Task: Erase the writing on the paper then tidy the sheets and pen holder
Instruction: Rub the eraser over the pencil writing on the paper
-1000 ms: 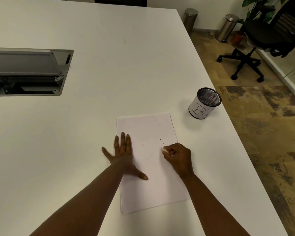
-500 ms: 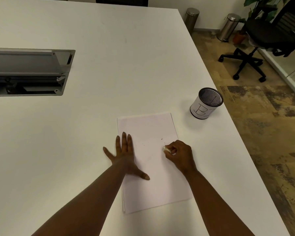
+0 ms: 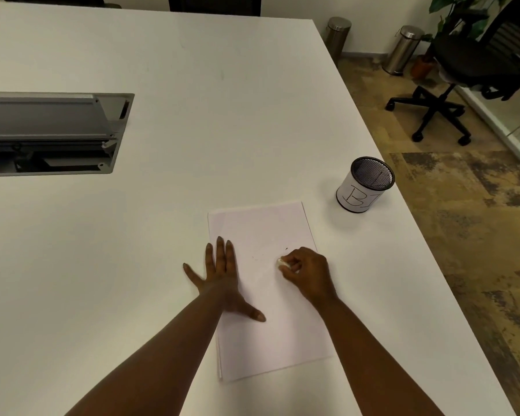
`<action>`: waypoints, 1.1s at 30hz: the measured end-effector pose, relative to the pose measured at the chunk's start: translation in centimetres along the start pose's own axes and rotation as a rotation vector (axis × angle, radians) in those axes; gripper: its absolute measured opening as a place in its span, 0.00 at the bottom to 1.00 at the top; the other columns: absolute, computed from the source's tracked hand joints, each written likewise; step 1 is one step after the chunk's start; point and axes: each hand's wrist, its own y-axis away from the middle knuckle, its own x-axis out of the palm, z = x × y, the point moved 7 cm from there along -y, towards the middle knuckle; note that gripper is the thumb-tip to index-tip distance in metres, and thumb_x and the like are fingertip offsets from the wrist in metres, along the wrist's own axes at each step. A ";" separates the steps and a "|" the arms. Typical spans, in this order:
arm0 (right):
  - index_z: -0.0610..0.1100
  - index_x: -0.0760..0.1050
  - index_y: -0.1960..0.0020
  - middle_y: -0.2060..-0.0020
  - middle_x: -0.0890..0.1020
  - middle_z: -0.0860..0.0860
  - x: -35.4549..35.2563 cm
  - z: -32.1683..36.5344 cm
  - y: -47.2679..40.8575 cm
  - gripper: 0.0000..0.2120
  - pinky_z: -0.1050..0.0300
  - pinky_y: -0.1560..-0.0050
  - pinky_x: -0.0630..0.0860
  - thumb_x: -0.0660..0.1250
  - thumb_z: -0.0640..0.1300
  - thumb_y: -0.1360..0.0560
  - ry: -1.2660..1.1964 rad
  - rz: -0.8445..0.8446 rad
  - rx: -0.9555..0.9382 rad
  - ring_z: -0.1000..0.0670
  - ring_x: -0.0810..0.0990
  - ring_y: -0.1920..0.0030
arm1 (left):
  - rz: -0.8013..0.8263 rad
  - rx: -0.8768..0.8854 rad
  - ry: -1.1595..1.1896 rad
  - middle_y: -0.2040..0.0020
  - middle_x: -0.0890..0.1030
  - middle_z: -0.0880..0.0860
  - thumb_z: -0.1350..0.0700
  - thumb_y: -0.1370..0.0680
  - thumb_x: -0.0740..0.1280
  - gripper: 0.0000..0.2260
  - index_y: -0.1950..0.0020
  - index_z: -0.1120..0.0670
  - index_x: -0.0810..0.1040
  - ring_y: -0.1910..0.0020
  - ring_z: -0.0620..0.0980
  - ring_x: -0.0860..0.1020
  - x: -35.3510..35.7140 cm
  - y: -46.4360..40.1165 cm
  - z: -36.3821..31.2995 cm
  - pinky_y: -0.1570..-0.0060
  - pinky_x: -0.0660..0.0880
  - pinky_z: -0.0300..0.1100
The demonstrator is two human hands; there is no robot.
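Note:
A small stack of white sheets (image 3: 261,229) lies on the white table (image 3: 192,85) in front of me. My left hand (image 3: 222,277) presses flat on the sheets' left edge, fingers spread. My right hand (image 3: 308,273) pinches a small white eraser (image 3: 282,263) against the paper's right half. A few faint dark specks remain near the eraser. The mesh pen holder (image 3: 364,186), wrapped in white paper marked "B", stands upright beyond the sheets to the right, near the table edge.
An open grey cable hatch (image 3: 51,133) is sunk into the table at the left. Off the table's right edge are a black office chair (image 3: 463,70), two steel bins (image 3: 404,49) and a plant.
My right hand with the eraser has shifted only slightly on the paper, rubbing in place. My left hand stays pressed flat.

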 end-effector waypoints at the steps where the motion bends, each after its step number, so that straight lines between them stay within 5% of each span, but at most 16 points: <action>1: 0.38 0.80 0.59 0.63 0.81 0.47 -0.3 -0.2 -0.2 0.06 0.62 0.61 0.75 0.74 0.37 0.35 -0.010 -0.028 0.034 0.54 0.76 0.67 | -0.003 0.002 0.007 0.30 0.21 0.52 0.28 0.49 0.72 0.72 0.31 0.55 0.21 0.30 0.55 0.23 0.0 0.0 0.0 0.39 0.33 0.73; 4: 0.37 0.81 0.57 0.65 0.82 0.47 -0.8 -1.3 0.1 0.07 0.73 0.67 0.74 0.74 0.37 0.34 -0.234 -0.059 0.264 0.56 0.77 0.69 | -0.006 0.000 0.004 0.31 0.20 0.52 0.28 0.49 0.72 0.72 0.31 0.55 0.21 0.30 0.55 0.23 0.1 -0.1 0.1 0.39 0.33 0.74; 10: 0.32 0.78 0.53 0.68 0.83 0.46 -0.8 -1.7 2.9 0.07 0.66 0.70 0.79 0.68 0.33 0.30 -1.103 -0.018 0.717 0.53 0.81 0.70 | -0.031 -0.019 -0.060 0.29 0.22 0.55 0.26 0.48 0.70 0.71 0.30 0.57 0.23 0.29 0.57 0.25 -0.8 0.3 -0.4 0.41 0.28 0.71; 12: 0.33 0.78 0.55 0.70 0.84 0.47 -1.0 -1.1 3.3 0.05 0.66 0.69 0.79 0.66 0.33 0.29 -1.217 0.015 0.738 0.54 0.82 0.71 | -0.120 0.011 -0.055 0.27 0.26 0.57 0.25 0.43 0.66 0.66 0.28 0.57 0.27 0.28 0.56 0.26 -2.0 0.6 -1.3 0.46 0.23 0.67; 14: 0.33 0.79 0.56 0.70 0.85 0.47 -1.1 -0.7 3.4 0.04 0.65 0.67 0.80 0.65 0.33 0.28 -1.285 0.026 0.738 0.53 0.83 0.69 | -0.261 0.096 0.122 0.24 0.33 0.56 0.29 0.31 0.60 0.52 0.24 0.58 0.36 0.25 0.54 0.33 -3.8 1.1 -3.3 0.39 0.25 0.63; 16: 0.33 0.79 0.55 0.68 0.85 0.46 -1.0 -0.2 3.7 0.05 0.65 0.66 0.81 0.65 0.33 0.28 -1.294 0.039 0.729 0.52 0.84 0.67 | -0.273 0.194 0.583 0.22 0.49 0.55 0.41 0.21 0.55 0.32 0.23 0.58 0.50 0.23 0.52 0.48 -4.9 1.9 -5.8 0.26 0.41 0.54; 19: 0.33 0.78 0.54 0.65 0.84 0.44 -0.7 0.4 4.0 0.05 0.64 0.65 0.81 0.65 0.33 0.28 -1.220 0.019 0.699 0.50 0.83 0.65 | -0.162 0.247 1.179 0.31 0.72 0.55 0.55 0.18 0.56 0.16 0.31 0.56 0.71 0.31 0.52 0.69 -4.5 2.7 -8.4 0.29 0.64 0.46; 27: 0.39 0.81 0.51 0.54 0.85 0.42 -1.8 1.1 4.7 0.07 0.62 0.54 0.78 0.69 0.37 0.29 -0.533 -0.276 0.514 0.50 0.82 0.59 | -0.370 -0.014 1.385 0.35 0.76 0.58 0.61 0.19 0.57 0.15 0.33 0.59 0.73 0.35 0.56 0.74 -2.1 3.9 -8.6 0.33 0.69 0.49; 33: 0.38 0.80 0.48 0.51 0.84 0.41 -2.3 1.9 4.9 0.09 0.56 0.48 0.76 0.68 0.37 0.29 -0.396 -0.351 0.384 0.43 0.82 0.50 | -0.275 -0.144 1.677 0.54 0.82 0.60 0.63 0.24 0.66 0.09 0.45 0.61 0.81 0.58 0.55 0.80 -1.3 3.1 -7.6 0.52 0.79 0.45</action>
